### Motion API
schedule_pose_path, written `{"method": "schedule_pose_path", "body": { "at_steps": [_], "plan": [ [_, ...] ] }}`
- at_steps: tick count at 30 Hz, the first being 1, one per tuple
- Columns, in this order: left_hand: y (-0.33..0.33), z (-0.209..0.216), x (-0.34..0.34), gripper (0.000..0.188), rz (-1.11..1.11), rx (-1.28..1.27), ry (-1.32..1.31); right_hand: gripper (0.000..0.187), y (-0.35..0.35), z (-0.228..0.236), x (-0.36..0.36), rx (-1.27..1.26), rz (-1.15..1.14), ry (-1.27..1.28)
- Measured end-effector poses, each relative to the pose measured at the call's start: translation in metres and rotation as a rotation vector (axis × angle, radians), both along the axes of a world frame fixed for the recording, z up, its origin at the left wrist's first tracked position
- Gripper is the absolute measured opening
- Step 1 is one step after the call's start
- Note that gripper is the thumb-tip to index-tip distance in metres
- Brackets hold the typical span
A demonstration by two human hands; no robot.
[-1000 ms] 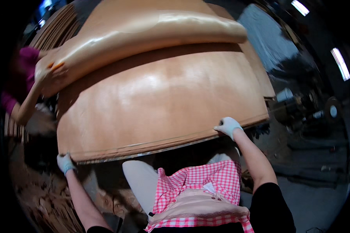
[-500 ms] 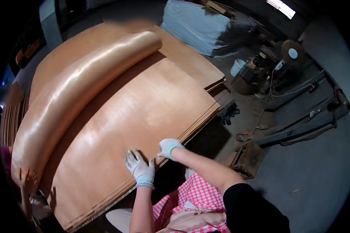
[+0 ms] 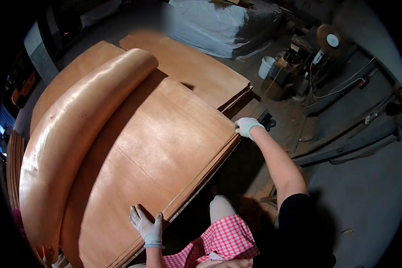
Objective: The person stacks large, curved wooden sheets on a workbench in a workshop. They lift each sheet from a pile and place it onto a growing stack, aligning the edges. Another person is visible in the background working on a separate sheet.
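A stack of thin reddish-brown wood veneer sheets lies before me, its layered front edge running diagonally up to the right. The far part of a sheet is bent over into a long glossy roll across the stack. My left hand, in a whitish glove, rests flat near the front edge with its fingers spread. At the right corner, my gloved right hand has its fingers closed round the veneer edge. Its fingertips are partly hidden, so how many sheets it pinches is unclear.
Another person's hand is at the roll's near left end. More veneer sheets lie behind. A plastic-wrapped pile stands at the back, with a white bucket and a machine to the right. Long dark metal bars lie on the floor.
My right hand has moved along the front edge to the far right corner. My left hand has slid slightly left and nearer. The view has shifted, and the roll's outline has changed.
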State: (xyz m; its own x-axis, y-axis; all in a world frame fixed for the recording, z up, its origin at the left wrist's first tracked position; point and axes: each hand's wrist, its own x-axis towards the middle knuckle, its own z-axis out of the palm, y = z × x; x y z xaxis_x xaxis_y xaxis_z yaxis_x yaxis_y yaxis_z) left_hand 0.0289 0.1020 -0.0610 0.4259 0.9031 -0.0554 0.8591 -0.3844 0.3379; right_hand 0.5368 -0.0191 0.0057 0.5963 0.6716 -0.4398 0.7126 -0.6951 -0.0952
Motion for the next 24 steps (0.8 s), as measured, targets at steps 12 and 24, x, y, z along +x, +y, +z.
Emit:
{"method": "schedule_pose_path", "body": {
  "at_steps": [12,24],
  "plan": [
    [-0.007,-0.007,0.002,0.069,-0.002,0.244,-0.207,0.032,-0.041,-0.053,-0.077,0.801,-0.436,-0.032],
    [-0.100,0.074,-0.045,0.024,-0.250,-0.239,-1.077,0.015,-0.043,0.050,-0.425,0.903,0.202,0.994]
  ]
}}
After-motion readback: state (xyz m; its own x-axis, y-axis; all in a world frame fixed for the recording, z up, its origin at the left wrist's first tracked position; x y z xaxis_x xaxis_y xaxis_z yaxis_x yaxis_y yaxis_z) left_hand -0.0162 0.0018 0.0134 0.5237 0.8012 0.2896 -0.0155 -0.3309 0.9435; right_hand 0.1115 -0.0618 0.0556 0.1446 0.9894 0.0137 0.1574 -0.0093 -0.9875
